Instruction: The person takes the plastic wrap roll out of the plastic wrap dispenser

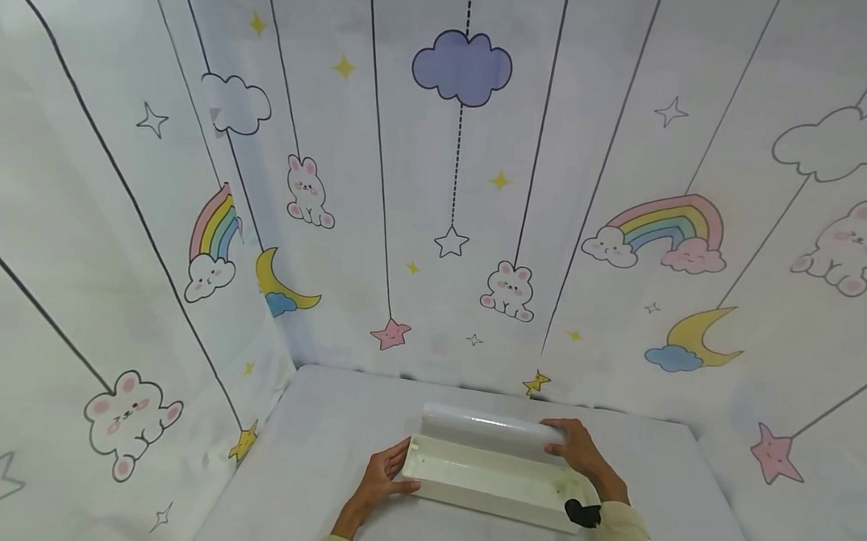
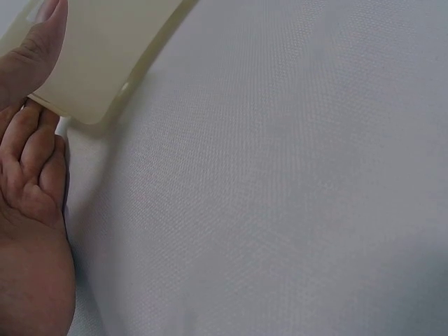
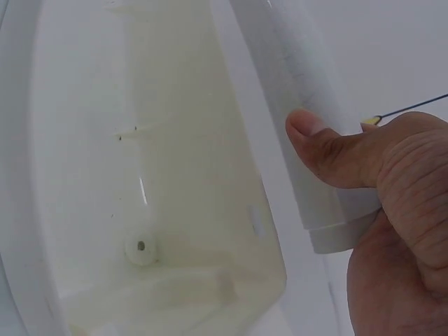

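A long cream plastic tray [image 1: 486, 473] with its hollow side up lies slantwise at the front of the white surface. At its left end my left hand [image 1: 381, 480] grips it, with the thumb on the near side; the left wrist view shows the thumb on the tray's outer wall [image 2: 112, 56]. Just behind the tray is a shiny whitish roll [image 1: 474, 424], roughly parallel to it. My right hand [image 1: 584, 453] holds the roll's right end, its thumb along the side in the right wrist view. Inside the tray [image 3: 168, 154] a round boss with a hole shows.
The white cloth-covered table [image 1: 355, 396] meets a white wall sheet [image 1: 432, 303] at the back, printed with clouds, stars, rabbits and rainbows. A similar sheet stands along the left side. Black pieces show at both wrists.
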Demonstrator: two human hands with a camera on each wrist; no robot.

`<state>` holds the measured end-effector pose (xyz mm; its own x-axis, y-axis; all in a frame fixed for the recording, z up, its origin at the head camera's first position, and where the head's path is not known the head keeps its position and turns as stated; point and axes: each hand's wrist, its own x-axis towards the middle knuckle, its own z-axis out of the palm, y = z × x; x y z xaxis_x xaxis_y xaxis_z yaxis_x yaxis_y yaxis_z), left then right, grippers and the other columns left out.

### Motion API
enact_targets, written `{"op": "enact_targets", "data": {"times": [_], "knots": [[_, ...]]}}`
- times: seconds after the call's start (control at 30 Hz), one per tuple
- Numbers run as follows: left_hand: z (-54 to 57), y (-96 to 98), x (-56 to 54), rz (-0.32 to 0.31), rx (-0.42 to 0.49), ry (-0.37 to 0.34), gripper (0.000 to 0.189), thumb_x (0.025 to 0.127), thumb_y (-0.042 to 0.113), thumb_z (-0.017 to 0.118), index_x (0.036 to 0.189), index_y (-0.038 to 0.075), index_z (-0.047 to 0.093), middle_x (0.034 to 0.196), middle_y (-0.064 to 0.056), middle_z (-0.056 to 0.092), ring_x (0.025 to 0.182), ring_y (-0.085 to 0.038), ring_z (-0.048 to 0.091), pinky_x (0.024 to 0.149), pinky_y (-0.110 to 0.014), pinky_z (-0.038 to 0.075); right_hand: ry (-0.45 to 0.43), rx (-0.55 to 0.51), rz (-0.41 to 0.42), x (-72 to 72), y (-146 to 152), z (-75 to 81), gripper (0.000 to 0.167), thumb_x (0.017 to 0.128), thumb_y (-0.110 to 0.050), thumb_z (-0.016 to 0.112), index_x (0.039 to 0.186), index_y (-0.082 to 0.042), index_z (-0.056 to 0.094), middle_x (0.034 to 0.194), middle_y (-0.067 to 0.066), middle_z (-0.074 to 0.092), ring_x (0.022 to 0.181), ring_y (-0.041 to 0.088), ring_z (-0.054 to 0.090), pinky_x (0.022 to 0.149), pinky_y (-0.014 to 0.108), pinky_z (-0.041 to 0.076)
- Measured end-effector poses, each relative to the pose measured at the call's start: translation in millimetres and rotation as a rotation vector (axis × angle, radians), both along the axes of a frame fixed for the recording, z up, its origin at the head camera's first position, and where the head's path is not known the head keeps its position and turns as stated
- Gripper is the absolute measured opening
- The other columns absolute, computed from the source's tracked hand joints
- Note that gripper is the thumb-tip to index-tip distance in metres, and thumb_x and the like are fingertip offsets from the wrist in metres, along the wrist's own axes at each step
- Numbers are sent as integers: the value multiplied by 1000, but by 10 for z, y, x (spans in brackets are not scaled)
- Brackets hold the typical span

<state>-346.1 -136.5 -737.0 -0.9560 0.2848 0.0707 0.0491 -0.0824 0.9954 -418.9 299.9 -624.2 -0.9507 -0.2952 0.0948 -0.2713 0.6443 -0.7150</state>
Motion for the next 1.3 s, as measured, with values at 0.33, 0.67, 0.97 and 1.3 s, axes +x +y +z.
{"op": "enact_targets", "data": {"times": [0.33, 0.67, 0.97, 1.3], "knots": [[4, 8, 21, 12, 1, -3, 110, 80, 24, 101, 166, -3, 39, 170, -24, 44, 151, -14, 55, 115, -10, 47, 5, -40, 0, -50, -6, -103, 44, 81, 8, 88, 123, 11, 76, 123, 30, 77, 104, 32, 68, 89, 38, 54], [-10, 1, 20, 7, 15, -18, 112, 78, 24, 102, 167, -3, 39, 170, -23, 43, 148, -7, 55, 115, -9, 47, -20, -41, 6, -47, -57, -141, 45, 82, 7, 88, 125, 12, 75, 127, 31, 76, 110, 37, 70, 93, 42, 56], [1, -2, 5, 6, 1, -3, 112, 79, 26, 101, 166, -5, 38, 170, -25, 42, 153, -18, 54, 116, -11, 48, -25, -31, -20, -119, -70, -160, 46, 81, 8, 88, 125, 12, 75, 127, 30, 76, 111, 37, 69, 96, 45, 55], [11, -2, 11, 8, 5, -23, 116, 77, 25, 103, 167, -5, 36, 171, -24, 42, 155, -20, 51, 116, -9, 46, -16, -26, -11, -148, -48, -220, 47, 82, 6, 88, 126, 12, 75, 130, 31, 74, 113, 42, 69, 95, 45, 56]]}}
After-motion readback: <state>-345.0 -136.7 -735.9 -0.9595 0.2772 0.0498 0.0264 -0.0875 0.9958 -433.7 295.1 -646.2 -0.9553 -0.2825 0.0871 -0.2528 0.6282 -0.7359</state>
